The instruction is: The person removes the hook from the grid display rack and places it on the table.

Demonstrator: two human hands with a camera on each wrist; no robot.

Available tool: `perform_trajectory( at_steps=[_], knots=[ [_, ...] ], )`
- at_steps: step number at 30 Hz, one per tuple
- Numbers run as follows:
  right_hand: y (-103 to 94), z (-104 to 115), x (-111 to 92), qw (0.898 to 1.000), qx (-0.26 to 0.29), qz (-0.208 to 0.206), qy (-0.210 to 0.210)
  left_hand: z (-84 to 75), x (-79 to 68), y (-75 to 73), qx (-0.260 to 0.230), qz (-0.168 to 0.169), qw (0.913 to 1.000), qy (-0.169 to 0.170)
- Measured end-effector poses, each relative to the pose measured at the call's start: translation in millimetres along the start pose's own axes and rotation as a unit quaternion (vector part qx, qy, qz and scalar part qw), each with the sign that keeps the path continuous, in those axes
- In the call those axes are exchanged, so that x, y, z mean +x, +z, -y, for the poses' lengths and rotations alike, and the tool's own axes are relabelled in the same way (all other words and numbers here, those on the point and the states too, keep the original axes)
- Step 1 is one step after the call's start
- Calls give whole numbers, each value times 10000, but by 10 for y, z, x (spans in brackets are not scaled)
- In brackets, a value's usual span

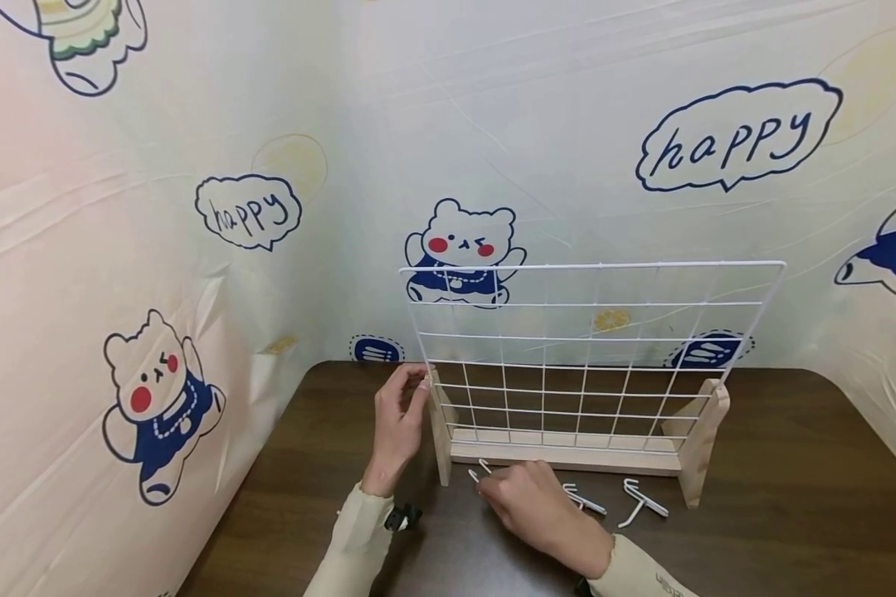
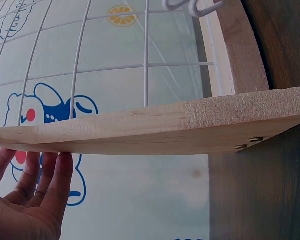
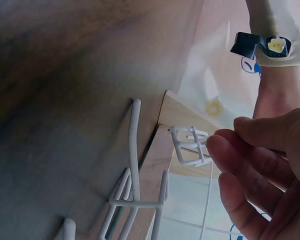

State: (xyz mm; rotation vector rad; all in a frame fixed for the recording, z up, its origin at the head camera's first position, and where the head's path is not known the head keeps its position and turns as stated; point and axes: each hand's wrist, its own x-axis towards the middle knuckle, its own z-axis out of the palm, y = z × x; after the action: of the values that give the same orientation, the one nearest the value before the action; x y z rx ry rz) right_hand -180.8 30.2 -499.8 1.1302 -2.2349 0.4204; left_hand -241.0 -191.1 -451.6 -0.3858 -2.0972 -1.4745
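Note:
A display rack with a white wire grid (image 1: 563, 338) stands on the table, tilted back in a wooden stand (image 1: 563, 458). My left hand (image 1: 399, 421) grips the upper end of the stand's left side panel (image 2: 140, 131), its fingertips against the outer face in the left wrist view. In front of the base, my right hand (image 1: 533, 506) pinches a white wire hook (image 3: 190, 145) near the lower left of the grid. The hook's two prongs point away from the fingers in the head view. Part of it is hidden behind the fingertips.
Two more white wire hooks lie on the brown table (image 1: 791, 473), one hook (image 1: 586, 500) beside my right hand and another hook (image 1: 644, 502) farther right. A printed curtain (image 1: 560, 166) with bears surrounds the table. The right side panel (image 1: 703, 444) rises behind the loose hooks.

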Motion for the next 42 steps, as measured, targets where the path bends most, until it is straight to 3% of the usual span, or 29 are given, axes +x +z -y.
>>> perform_trajectory(
  at_steps=[11,23,42],
  knots=[
    [15,41,-18,9994,-149,323,-35,-4,-15,-3,29,-16,10000,-10],
    [42,76,-22,9991,-156,388,-118,9,-3,-3,66,-30,10000,-13],
    [68,109,14,9946,-206,995,203,-10,2,-9,48,-22,10000,-1]
  ],
)
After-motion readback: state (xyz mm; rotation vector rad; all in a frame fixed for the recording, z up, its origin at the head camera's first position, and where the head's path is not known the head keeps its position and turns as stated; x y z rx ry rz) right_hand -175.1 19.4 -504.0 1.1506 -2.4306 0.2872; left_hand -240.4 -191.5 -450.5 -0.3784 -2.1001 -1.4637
